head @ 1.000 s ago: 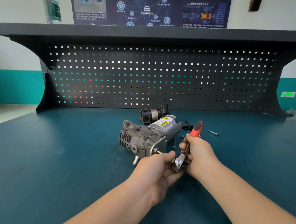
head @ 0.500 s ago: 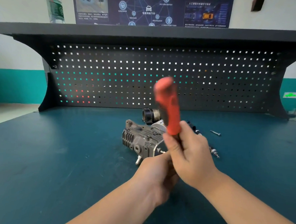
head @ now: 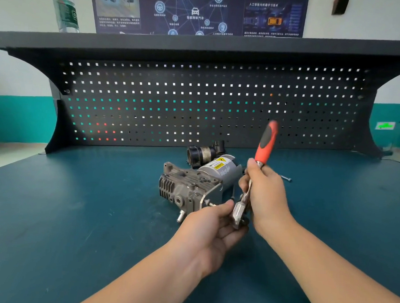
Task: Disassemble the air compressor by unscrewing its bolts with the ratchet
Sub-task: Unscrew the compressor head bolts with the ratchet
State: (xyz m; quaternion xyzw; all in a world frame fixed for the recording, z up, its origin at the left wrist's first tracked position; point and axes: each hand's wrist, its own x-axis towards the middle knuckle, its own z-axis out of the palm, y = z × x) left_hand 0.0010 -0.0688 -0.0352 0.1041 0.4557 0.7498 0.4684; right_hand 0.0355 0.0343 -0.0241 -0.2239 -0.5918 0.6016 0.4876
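Observation:
The grey air compressor [head: 192, 185] lies on the blue bench with its finned end to the left and a labelled silver motor behind. A ratchet [head: 264, 143] with a red and black handle stands nearly upright just right of the compressor's near end. My right hand [head: 265, 196] grips its metal shaft below the handle. My left hand [head: 211, 223] holds the steel ratchet head [head: 238, 213] from the left, with thumb and fingers curled around it. The bolt under the head is hidden by my fingers.
A loose bolt [head: 285, 178] lies on the bench right of the compressor. A black cylindrical part [head: 201, 153] sits behind the motor. A dark pegboard [head: 196, 105] closes off the back, with a water bottle [head: 65, 7] on its shelf.
The ratchet handle swung left toward the camera, then back to the right, and now stands tilted up-right. My left hand stayed at the ratchet head.

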